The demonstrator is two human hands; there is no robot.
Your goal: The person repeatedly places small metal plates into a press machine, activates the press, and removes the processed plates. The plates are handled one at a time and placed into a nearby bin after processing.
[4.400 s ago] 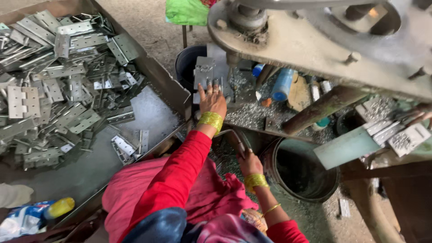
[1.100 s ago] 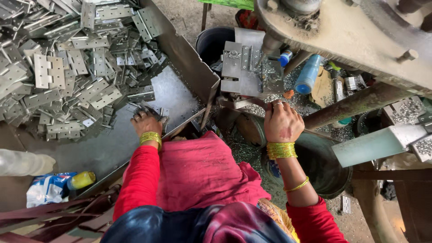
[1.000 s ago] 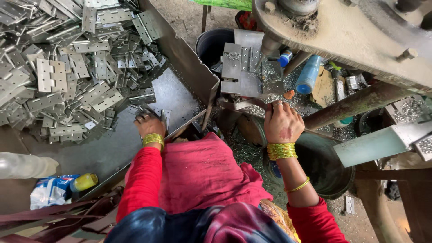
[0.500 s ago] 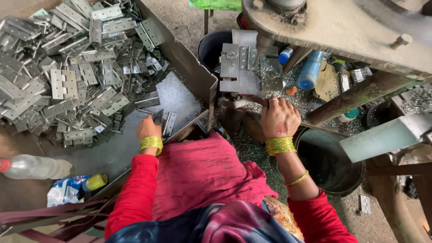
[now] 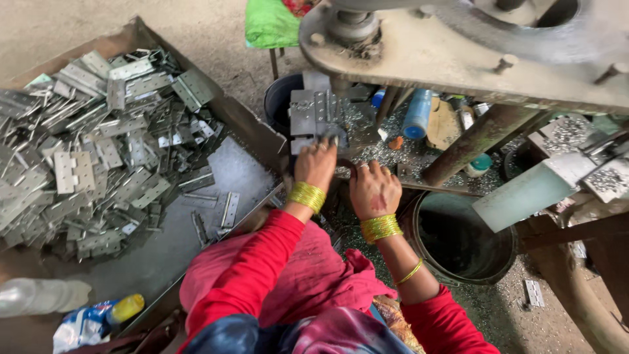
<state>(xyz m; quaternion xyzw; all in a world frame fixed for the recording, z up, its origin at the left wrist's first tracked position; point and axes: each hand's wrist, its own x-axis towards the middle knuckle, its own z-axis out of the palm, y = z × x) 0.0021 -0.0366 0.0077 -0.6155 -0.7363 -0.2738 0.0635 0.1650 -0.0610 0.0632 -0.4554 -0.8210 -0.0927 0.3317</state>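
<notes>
Fingers of left hand [image 5: 316, 165] rest on grey metal plates [image 5: 313, 117] just ahead; right hand [image 5: 373, 190] lies alongside, fingers curled, grip indiscernible.

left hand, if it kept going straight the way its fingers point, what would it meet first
Probably the grey metal plates on the machine bed: the left hand points up-frame with fingertips already at their near edge, though depth is unclear.

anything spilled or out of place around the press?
Yes. Metal chips litter the press bed beside both hands, left hand and right hand, and more lie on the floor by the dark bucket. A plastic bottle lies on its side near the hinge pile.
</notes>
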